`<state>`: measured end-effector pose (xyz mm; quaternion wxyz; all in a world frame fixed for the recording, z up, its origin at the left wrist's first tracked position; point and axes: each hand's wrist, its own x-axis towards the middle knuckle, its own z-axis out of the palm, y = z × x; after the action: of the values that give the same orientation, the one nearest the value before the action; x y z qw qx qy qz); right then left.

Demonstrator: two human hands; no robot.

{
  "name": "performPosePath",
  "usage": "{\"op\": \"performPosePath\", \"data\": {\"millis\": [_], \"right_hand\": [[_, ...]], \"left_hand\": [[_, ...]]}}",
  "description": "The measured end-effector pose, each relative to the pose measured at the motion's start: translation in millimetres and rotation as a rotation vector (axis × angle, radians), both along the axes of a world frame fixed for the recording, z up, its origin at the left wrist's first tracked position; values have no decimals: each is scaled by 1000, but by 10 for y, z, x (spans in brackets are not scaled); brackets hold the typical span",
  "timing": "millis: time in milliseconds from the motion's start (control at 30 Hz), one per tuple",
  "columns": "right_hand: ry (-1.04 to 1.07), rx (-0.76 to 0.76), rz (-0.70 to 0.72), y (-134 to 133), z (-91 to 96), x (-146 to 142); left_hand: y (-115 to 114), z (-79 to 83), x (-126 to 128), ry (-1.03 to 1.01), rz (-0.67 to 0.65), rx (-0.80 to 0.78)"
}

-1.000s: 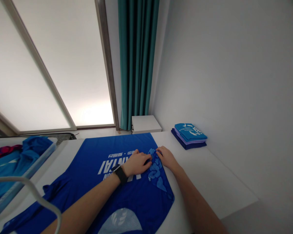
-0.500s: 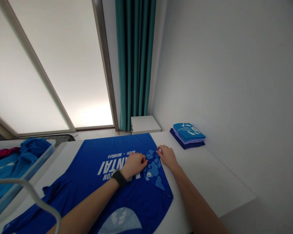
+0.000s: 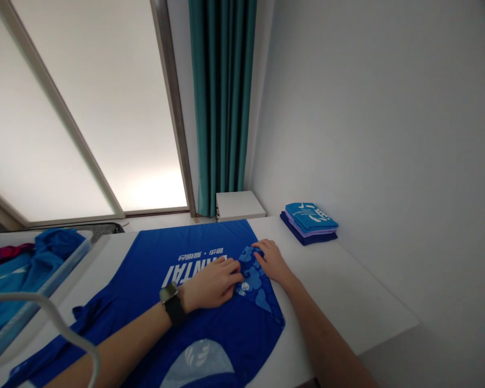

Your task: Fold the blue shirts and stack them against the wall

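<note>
A royal-blue T-shirt (image 3: 153,258) with white lettering lies spread flat on a white table (image 3: 347,291). Its right sleeve (image 3: 255,283), printed with a lighter blue pattern, is folded inward over the body. My left hand (image 3: 212,281), a dark watch on its wrist, lies palm down on the shirt, fingers stretched onto the sleeve's inner edge. My right hand (image 3: 269,257) rests flat on the sleeve's outer edge near the shirt's right side, fingers extended. Neither hand lifts any cloth.
A stack of folded shirts (image 3: 309,222), teal on top, sits at the table's far right by the wall. A clear bin (image 3: 52,275) of blue and red clothes stands left. A white cabinet (image 3: 238,205) and teal curtain (image 3: 222,102) are behind. A white cable (image 3: 68,334) crosses the lower left.
My left hand has slid back toward me along the folded sleeve, pressing it flat. My right hand has stayed on the sleeve's outer edge, shifting slightly.
</note>
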<state>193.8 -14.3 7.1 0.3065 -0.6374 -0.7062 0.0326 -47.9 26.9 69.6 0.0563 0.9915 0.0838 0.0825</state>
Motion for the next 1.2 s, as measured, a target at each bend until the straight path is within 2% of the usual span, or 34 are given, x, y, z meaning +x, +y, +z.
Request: {"op": "performPosePath", "data": {"millis": [133, 300, 533, 767, 967, 1200], "right_hand": [[-93, -75, 12, -22, -47, -92], [-158, -85, 5, -31, -74, -95], [-129, -103, 9, -18, -75, -71], [-92, -111, 11, -18, -63, -71], [-101, -117, -3, -25, -32, -87], [-154, -130, -16, -38, -12, -110]], "left_hand": [[59, -5, -108, 61, -5, 39], [92, -89, -95, 52, -12, 17], [74, -85, -163, 37, 5, -51], [87, -129, -150, 58, 1, 78], [156, -94, -182, -25, 73, 39], [246, -307, -246, -75, 144, 22]]}}
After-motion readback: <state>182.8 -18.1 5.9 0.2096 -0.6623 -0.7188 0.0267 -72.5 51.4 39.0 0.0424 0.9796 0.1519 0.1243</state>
